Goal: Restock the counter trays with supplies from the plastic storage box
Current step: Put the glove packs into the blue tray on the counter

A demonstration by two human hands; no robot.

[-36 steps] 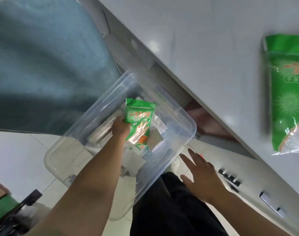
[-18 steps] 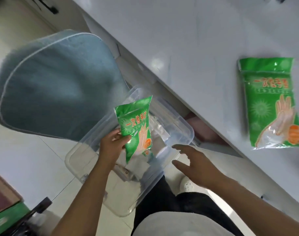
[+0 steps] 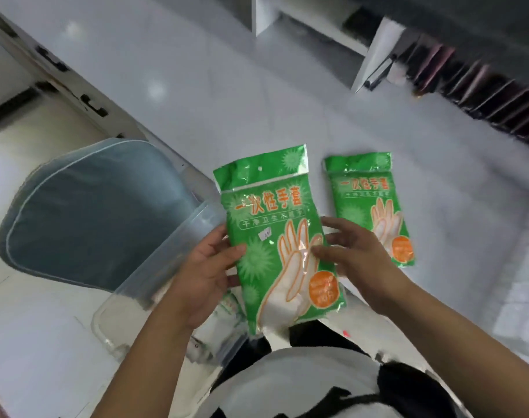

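I hold a green packet of disposable gloves (image 3: 272, 212) upright in front of me, above the counter's edge. My left hand (image 3: 210, 267) grips its left side with the thumb across the front. My right hand (image 3: 347, 251) touches its right edge with spread fingers. A second, identical green packet (image 3: 368, 203) lies flat on the white counter (image 3: 227, 101), just right of the held one. The clear plastic storage box (image 3: 166, 260) sits low at my left, partly hidden behind my left arm and the packet.
A grey-blue chair cushion (image 3: 91, 218) stands left of the box. White open trays or shelf dividers (image 3: 311, 31) sit at the counter's back, with a row of dark packets (image 3: 483, 82) to their right. Drawer handles (image 3: 91, 105) run along the counter front at upper left.
My left hand lifted the green packet out of the box and up to counter height. My right hand came up from beside the box and met the packet's right edge.
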